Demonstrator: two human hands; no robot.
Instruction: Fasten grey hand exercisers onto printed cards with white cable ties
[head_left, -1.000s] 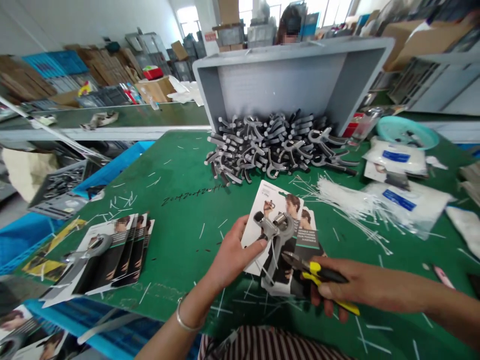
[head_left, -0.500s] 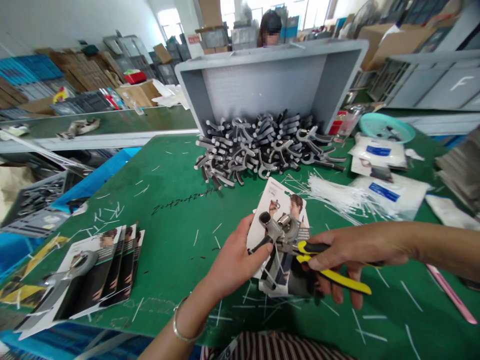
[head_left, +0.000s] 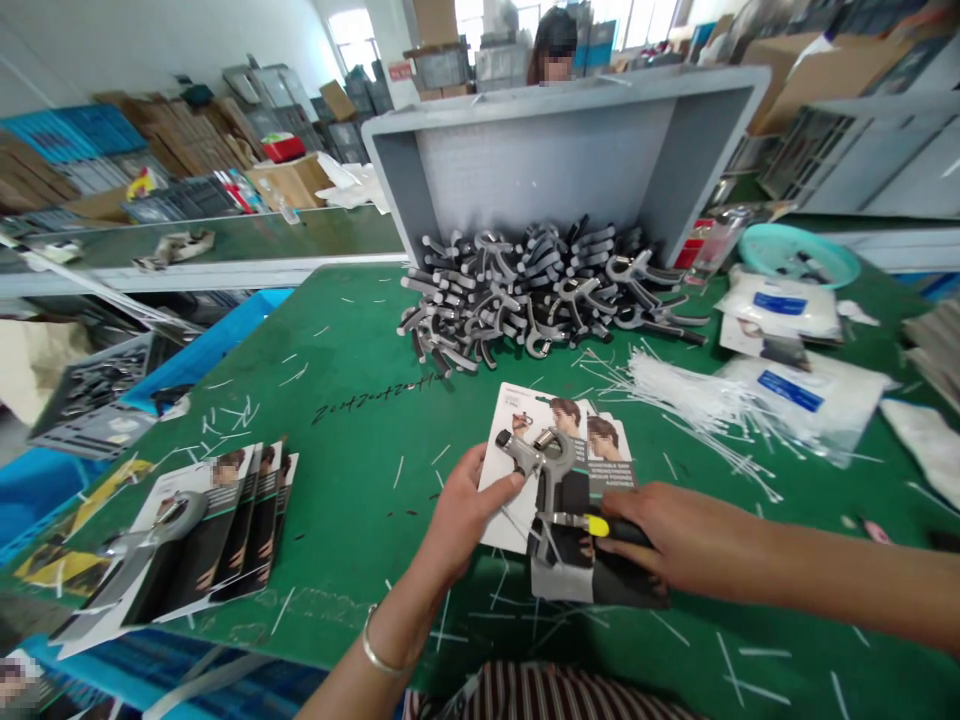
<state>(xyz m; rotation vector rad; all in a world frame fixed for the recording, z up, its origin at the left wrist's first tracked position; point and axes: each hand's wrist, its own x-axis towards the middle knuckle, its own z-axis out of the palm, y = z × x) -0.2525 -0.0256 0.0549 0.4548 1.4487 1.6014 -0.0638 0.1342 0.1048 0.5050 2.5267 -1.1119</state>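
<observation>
My left hand (head_left: 461, 515) pinches the left edge of a printed backing card (head_left: 525, 470) lying on the green table (head_left: 352, 440), thumb on top. A grey hand gripper (head_left: 551, 465) sits fastened on that card. My right hand (head_left: 686, 545) is closed round yellow-handled cutters (head_left: 589, 525), whose tip points left at the gripper's lower handle. More cards lie under the top one.
A tipped grey crate (head_left: 555, 150) spills a heap of grey hand grippers (head_left: 540, 295). White cable ties (head_left: 697, 400) and plastic bags (head_left: 806, 390) lie right. Finished carded grippers (head_left: 202, 525) are stacked left. A person works behind the crate. Cut tie ends litter the table.
My right hand has come down and turned the cutters from the gripper's top to its lower handle. The card now lies flatter on the table.
</observation>
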